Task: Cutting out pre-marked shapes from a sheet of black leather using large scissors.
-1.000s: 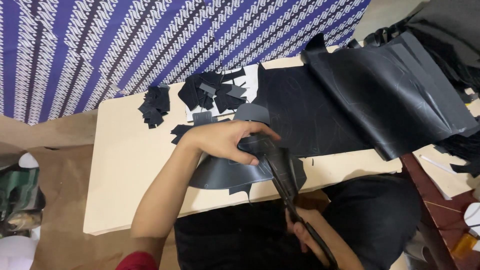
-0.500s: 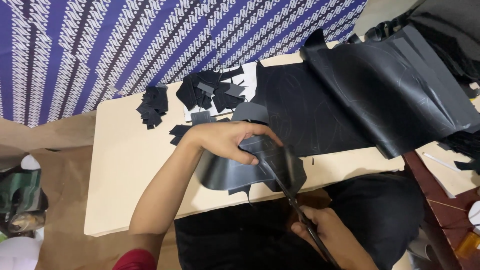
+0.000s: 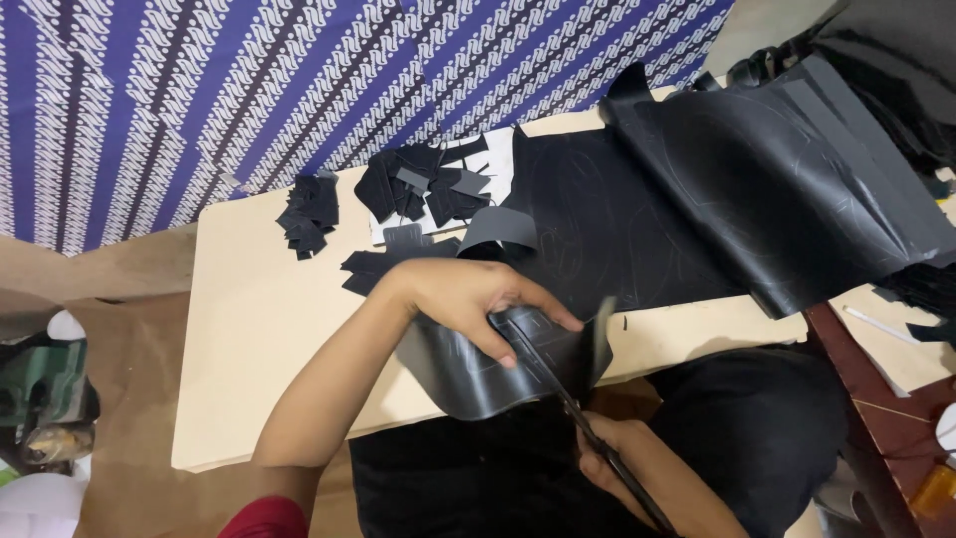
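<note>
Head view: left hand (image 3: pixel 478 304) presses black sheet (image 3: pixel 478 374); right hand (image 3: pixel 622 463) grips scissors (image 3: pixel 573 394), fingers partly hidden.

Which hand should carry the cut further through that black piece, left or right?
Right, probably: the right hand already grips the scissors, blades in the black sheet, while the left hand pins it.
</note>
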